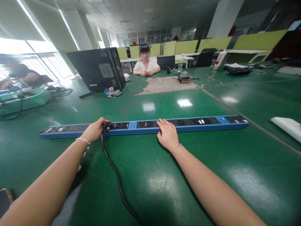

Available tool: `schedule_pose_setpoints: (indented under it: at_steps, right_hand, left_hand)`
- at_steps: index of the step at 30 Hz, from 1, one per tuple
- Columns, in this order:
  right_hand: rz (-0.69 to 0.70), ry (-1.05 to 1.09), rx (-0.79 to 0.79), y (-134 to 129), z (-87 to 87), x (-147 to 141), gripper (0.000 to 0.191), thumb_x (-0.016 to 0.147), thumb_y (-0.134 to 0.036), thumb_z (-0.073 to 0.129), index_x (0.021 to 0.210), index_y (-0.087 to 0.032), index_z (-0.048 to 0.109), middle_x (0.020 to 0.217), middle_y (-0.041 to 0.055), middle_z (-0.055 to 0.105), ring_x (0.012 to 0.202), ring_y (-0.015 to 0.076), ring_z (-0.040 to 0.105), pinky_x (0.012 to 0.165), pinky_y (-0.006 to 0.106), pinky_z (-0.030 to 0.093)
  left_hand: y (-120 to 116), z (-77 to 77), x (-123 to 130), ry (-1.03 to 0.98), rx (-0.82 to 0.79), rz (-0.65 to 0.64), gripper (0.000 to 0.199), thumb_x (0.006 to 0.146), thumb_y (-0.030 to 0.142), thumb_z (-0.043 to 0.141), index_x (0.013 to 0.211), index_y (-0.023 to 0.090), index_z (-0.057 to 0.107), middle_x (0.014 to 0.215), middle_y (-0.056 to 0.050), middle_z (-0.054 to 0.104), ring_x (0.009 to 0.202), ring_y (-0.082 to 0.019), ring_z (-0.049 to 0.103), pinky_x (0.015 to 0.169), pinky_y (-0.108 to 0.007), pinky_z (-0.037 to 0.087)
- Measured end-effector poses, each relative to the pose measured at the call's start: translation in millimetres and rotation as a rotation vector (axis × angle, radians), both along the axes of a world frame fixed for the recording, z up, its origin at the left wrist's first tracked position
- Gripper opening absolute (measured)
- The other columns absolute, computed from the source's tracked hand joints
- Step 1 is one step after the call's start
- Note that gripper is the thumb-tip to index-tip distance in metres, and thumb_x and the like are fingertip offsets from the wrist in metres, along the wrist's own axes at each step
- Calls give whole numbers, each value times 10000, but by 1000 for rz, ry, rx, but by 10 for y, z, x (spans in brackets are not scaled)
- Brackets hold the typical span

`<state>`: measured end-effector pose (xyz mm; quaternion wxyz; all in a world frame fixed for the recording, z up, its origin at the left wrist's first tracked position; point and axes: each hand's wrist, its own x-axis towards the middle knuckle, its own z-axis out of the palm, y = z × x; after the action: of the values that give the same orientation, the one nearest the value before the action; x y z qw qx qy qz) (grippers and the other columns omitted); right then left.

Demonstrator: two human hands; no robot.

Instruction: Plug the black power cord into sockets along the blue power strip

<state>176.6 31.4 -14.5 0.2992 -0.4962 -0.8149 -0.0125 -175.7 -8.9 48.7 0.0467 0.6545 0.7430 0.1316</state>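
A long blue and black power strip lies crosswise on the green table, its sockets facing up. My left hand is closed around a black power plug at the strip's left part. Whether the plug sits fully in a socket I cannot tell. From the plug, a black cord runs down toward the bottom edge of the view. My right hand rests on the strip's middle, fingers over its top face and thumb at the near side; it grips the strip's edge.
A black computer case stands behind on the left, with gloves beside it. At far left is a green basket. A person sits opposite, another at the left. A bottle and a white object are on the right.
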Motion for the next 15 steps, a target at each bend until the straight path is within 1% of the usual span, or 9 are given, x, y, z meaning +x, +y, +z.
schedule_pose_setpoints:
  at_steps: [3, 5, 7, 9, 11, 12, 14, 15]
  right_hand:
    - [-3, -3, 4, 0, 1, -1, 471, 786, -170, 444, 1250, -172, 523, 1349, 55, 498, 1264, 205, 396, 1072, 395, 237]
    - [-6, -2, 8, -1, 6, -2, 469, 784, -169, 445, 1245, -169, 527, 1347, 54, 500, 1262, 206, 397, 1070, 393, 239]
    - [-5, -1, 9, -2, 11, -1, 468, 782, -168, 446, 1244, -170, 528, 1345, 57, 503, 1260, 209, 398, 1066, 397, 242]
    - [-3, 1, 8, -2, 14, 0, 469, 781, -167, 448, 1243, -172, 528, 1342, 60, 505, 1258, 212, 399, 1062, 403, 245]
    - [-3, 2, 8, -2, 14, 1, 468, 782, -166, 448, 1243, -173, 528, 1340, 62, 507, 1257, 213, 400, 1061, 405, 246]
    - [-2, 3, 9, -2, 13, 0, 468, 782, -166, 448, 1243, -173, 528, 1340, 62, 508, 1257, 213, 400, 1060, 405, 247]
    - [-2, 4, 12, -1, 10, -1, 468, 783, -167, 448, 1244, -174, 528, 1339, 63, 508, 1256, 213, 401, 1059, 406, 249]
    - [-2, 5, 14, 0, 8, -3, 468, 783, -167, 447, 1244, -175, 529, 1337, 63, 510, 1255, 214, 403, 1058, 407, 251]
  left_hand:
    - [41, 102, -21, 96, -73, -57, 375, 743, 344, 445, 1082, 231, 555, 1011, -76, 685, 919, -243, 640, 785, -324, 482]
    - [67, 193, -16, 153, -140, -69, 401, 736, 254, 390, 1093, 233, 572, 1019, -66, 686, 930, -228, 639, 803, -311, 474]
    - [78, 278, 21, 192, -182, -52, 422, 754, 239, 341, 1091, 240, 593, 1030, -53, 686, 938, -216, 637, 818, -302, 469]
    - [73, 323, 92, 206, -199, -55, 421, 799, 304, 307, 1088, 235, 605, 1075, -52, 674, 969, -218, 629, 851, -309, 457]
    - [60, 305, 190, 225, -245, -33, 459, 823, 396, 310, 1149, 207, 574, 1066, -85, 676, 950, -245, 638, 846, -340, 460]
    - [54, 274, 242, 242, -277, 2, 489, 828, 410, 318, 1204, 184, 532, 1026, -112, 685, 916, -261, 650, 818, -355, 468]
    - [48, 190, 341, 277, -298, 75, 503, 849, 341, 302, 1278, 123, 449, 945, -162, 695, 869, -280, 662, 763, -367, 475]
    - [48, 147, 382, 292, -279, 102, 491, 857, 296, 282, 1280, 101, 438, 924, -184, 694, 866, -287, 662, 750, -370, 473]
